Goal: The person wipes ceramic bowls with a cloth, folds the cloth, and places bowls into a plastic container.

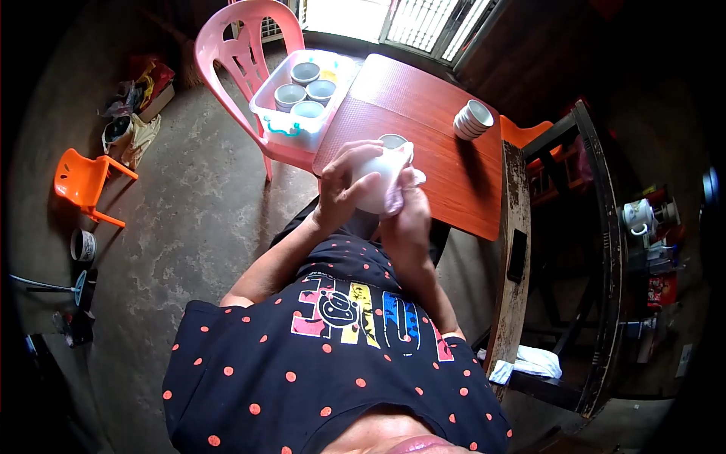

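My left hand [339, 189] is closed around a white bowl [372, 185], its fingers over the top and its thumb across the near side. On the right of the bowl, my right hand [408, 223] grips a pale pinkish-white cloth [395, 195] pressed against it. Both hands are above the near edge of the reddish-brown table [423, 98]. Just behind them another bowl [392, 141] stands on the table, partly hidden. A stack of several bowls [473, 121] stands toward the table's right side.
On a pink plastic chair [219, 64] rests a clear plastic box [265, 106] holding several grey-rimmed bowls [305, 73]. An orange stool [79, 181] stands on the floor at left. A worn wooden frame [514, 303] with a white cloth [538, 362] borders the right.
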Motion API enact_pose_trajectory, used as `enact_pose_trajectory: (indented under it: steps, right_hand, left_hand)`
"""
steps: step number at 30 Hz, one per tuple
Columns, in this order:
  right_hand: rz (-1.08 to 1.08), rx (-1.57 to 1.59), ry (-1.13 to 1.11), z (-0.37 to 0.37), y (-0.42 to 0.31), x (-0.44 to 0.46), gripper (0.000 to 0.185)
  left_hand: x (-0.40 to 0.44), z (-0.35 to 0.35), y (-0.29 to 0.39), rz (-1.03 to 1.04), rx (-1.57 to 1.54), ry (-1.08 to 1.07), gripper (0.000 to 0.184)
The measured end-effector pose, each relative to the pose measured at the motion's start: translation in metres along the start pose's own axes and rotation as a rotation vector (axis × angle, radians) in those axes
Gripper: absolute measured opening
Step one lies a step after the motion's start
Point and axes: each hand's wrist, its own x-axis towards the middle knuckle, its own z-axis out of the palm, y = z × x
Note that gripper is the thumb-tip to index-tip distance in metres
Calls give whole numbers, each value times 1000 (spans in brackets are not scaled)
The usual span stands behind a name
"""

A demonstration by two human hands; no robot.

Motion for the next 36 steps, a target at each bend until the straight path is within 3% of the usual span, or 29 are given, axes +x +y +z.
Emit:
enact_pose_trajectory:
  steps: [4, 5, 6, 7, 9, 11, 12, 14, 16, 17, 19, 20, 21, 23, 24, 25, 26, 28, 29, 30, 33, 34, 36]
  right_hand:
    - [-239, -503, -200, 0, 24, -23, 22]
    - [-490, -815, -270, -14, 34, -16, 9]
    - [-716, -997, -303, -17, 34, -9, 9]
    - [-962, -1162, -291, -21, 33, -2, 12]
    - [-689, -968, -281, -22, 27, -5, 14]
    - [14, -388, -196, -13, 5, -17, 25]
    - [0, -140, -166, -11, 5, -8, 28]
    - [69, -143, -91, -6, 1, -5, 26]
    - [-236, -612, -79, 0, 25, -18, 19]
    - [-521, -702, -243, -9, 39, -16, 11]
    - [-969, -1072, -274, -24, 52, 3, 15]
    - [-1039, -1171, -319, -33, 51, 8, 13]
    - [-1115, -1263, -364, -39, 49, 14, 12]
    - [-636, -935, -205, -42, 44, -1, 9]
    - [-341, -647, -158, -37, 32, -5, 12]
    - [-91, -324, -35, -32, 20, -8, 17]
    - [-104, 27, 176, -1, 9, -2, 21]
    - [-127, -152, -67, -28, 20, -9, 19]
    - [-105, -239, -88, -29, 27, -19, 17]
    - [-386, -594, -110, -31, 39, -21, 20]
    - [-1118, -1279, -338, -38, 37, 8, 30]
    - [-1104, -1405, -418, -48, 34, 11, 30]
    - [-1185, -1401, -311, -36, 19, 8, 21]
  left_hand:
    - [7, -9, 13, -301, -236, 27, 50]
    - [9, -12, 16, -355, -262, 2, 52]
    - [10, -12, 12, -566, -561, 49, 52]
    - [6, -10, 2, -506, -438, 58, 51]
    - [2, -6, -9, -388, -183, 70, 51]
    - [-2, 2, -7, -302, -159, 106, 50]
    - [-2, 7, -1, -259, -145, 124, 50]
    - [-6, 12, -8, -226, -150, 175, 49]
    - [-5, 2, -9, -260, -290, 153, 46]
    - [-1, -7, -1, -397, -273, 109, 43]
    - [3, -13, -10, -644, -541, 41, 43]
    - [7, -14, -7, -868, -875, 44, 45]
    - [8, -13, -10, -850, -895, 52, 47]
    - [8, -6, -17, -818, -932, 69, 51]
    - [8, -3, -17, -741, -800, -5, 60]
    - [7, -2, -16, -443, -326, -55, 62]
    - [8, -1, -13, -134, 144, -102, 64]
    - [13, -7, -1, -109, -63, -209, 59]
    - [9, -7, -6, -239, -203, -210, 56]
    - [8, -7, -6, -369, -343, -208, 54]
    - [7, -4, 4, -676, -566, -104, 46]
    - [9, -4, 2, -684, -608, -129, 50]
    - [12, -6, 5, -704, -689, -170, 59]
